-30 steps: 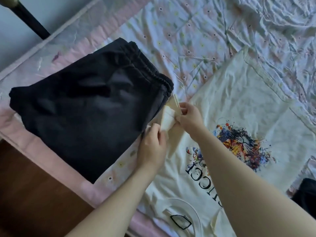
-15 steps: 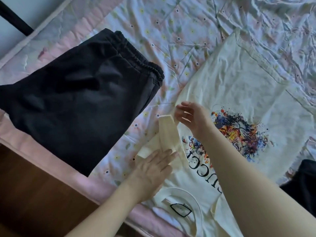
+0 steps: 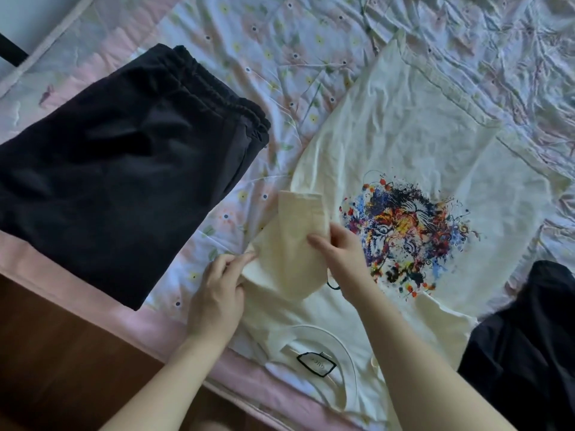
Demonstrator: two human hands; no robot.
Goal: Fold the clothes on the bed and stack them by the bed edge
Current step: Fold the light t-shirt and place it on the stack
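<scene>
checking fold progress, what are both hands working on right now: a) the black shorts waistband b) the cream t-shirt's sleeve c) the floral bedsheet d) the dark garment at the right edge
b: the left hand and the right hand both hold the folded-in sleeve of the cream t-shirt, while the folded black shorts lie untouched to the left.

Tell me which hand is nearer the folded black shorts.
Left. The left hand grips the cream T-shirt's sleeve just right of the black shorts, bare sheet between. The right hand holds the sleeve farther right, by the tiger print.
</scene>
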